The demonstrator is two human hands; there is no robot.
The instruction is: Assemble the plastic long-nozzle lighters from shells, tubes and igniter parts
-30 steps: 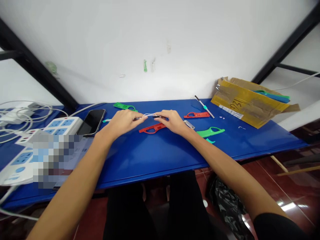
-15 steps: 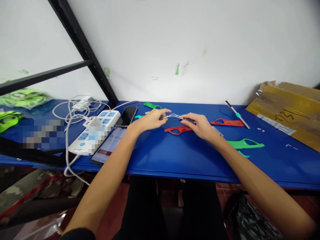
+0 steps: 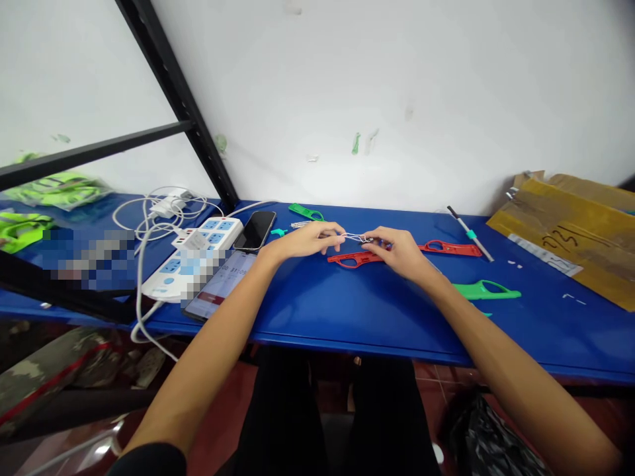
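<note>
Now the white wires [image 3: 353,236] arch less.

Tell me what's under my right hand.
Behind the right hand, from this view, a red plastic piece lies on the blue table; its looped end shows at left, its other end is covered. A pale sliver peeks out past the hand, too little to name.

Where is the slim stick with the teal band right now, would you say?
In the head view, the stick lies right of the right hand, between a red plastic part and the cardboard box.
</note>
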